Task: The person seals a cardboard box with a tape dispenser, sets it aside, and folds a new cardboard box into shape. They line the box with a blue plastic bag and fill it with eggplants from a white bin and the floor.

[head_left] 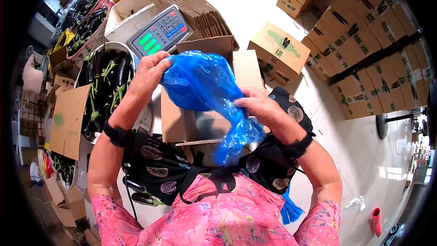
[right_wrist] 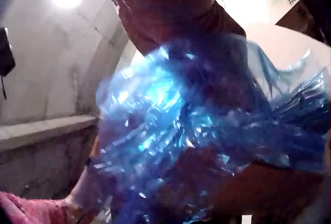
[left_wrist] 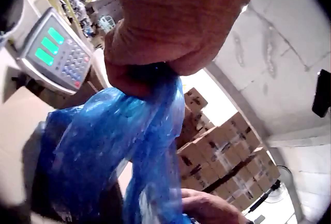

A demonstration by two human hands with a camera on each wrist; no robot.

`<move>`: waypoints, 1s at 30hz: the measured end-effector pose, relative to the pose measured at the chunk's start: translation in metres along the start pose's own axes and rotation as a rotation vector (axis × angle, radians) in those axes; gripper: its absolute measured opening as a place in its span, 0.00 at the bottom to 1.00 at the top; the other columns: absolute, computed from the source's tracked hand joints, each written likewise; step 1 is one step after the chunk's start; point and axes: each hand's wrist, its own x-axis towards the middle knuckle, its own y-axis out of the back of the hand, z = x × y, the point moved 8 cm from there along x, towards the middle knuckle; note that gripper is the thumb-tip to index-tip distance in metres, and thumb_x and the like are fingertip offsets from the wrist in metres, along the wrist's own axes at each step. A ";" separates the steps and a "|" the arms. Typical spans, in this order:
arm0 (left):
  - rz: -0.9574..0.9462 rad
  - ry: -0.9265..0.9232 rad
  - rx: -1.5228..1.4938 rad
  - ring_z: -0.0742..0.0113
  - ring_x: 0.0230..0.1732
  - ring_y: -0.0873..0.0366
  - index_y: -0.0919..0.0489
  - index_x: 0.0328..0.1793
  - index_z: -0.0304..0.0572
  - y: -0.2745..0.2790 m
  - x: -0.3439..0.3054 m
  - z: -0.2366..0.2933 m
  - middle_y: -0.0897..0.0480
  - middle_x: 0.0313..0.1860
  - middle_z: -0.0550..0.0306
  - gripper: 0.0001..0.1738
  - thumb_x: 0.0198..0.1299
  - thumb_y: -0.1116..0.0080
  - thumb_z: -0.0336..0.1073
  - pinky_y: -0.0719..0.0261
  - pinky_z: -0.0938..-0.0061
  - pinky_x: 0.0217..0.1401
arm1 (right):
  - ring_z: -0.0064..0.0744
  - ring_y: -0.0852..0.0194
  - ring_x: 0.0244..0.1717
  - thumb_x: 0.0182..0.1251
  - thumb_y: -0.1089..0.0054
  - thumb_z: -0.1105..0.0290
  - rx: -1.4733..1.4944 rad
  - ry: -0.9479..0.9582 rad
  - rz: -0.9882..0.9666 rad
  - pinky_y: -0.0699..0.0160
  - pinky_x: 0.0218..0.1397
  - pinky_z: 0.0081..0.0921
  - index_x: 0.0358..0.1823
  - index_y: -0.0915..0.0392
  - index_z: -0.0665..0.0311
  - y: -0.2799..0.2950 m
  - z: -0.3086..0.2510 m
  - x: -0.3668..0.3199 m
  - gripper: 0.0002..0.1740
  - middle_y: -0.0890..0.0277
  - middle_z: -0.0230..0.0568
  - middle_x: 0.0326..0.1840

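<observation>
A crumpled blue plastic bag is held up in front of the person's chest by both hands. The left hand grips its upper left edge, fingers curled round the film; in the left wrist view the same hand pinches the blue bag from above. The right hand holds the bag's lower right part, which trails down toward the apron. The blue bag fills the right wrist view, and the hand behind it is mostly hidden.
An open cardboard box stands below the bag. A digital scale and a tub of aubergines sit to the left. Flat cardboard lies beside the tub. Stacked printed cartons line the right side.
</observation>
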 end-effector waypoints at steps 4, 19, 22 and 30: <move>-0.046 0.235 -0.169 0.78 0.34 0.22 0.19 0.43 0.35 -0.017 0.020 -0.077 0.20 0.31 0.65 0.12 0.69 0.49 0.35 0.23 0.78 0.39 | 0.19 0.27 0.40 0.63 0.44 0.76 0.189 -0.043 0.071 0.25 0.42 0.20 0.66 0.30 0.64 0.024 -0.015 -0.042 0.28 0.24 0.32 0.48; -0.375 -0.263 0.064 0.54 0.68 0.30 0.37 0.75 0.44 -0.116 -0.051 0.042 0.31 0.67 0.49 0.42 0.55 0.29 0.40 0.29 0.61 0.69 | 0.38 0.26 0.62 0.74 0.57 0.77 0.940 0.435 0.317 0.28 0.69 0.38 0.65 0.34 0.70 0.038 -0.021 -0.033 0.19 0.26 0.49 0.61; -0.238 -0.306 -0.186 0.56 0.67 0.29 0.33 0.72 0.43 -0.121 -0.048 0.037 0.29 0.64 0.49 0.41 0.52 0.27 0.34 0.29 0.64 0.69 | 0.40 0.24 0.61 0.79 0.56 0.65 0.973 0.436 0.355 0.26 0.69 0.39 0.67 0.33 0.70 0.029 0.000 -0.010 0.21 0.25 0.49 0.62; -0.001 -0.151 -0.388 0.72 0.39 0.16 0.16 0.42 0.33 -0.107 -0.004 0.044 0.12 0.37 0.55 0.09 0.62 0.34 0.34 0.18 0.73 0.45 | 0.29 0.22 0.55 0.76 0.46 0.55 0.663 0.446 0.286 0.23 0.58 0.27 0.73 0.40 0.66 -0.029 -0.044 -0.040 0.32 0.24 0.41 0.59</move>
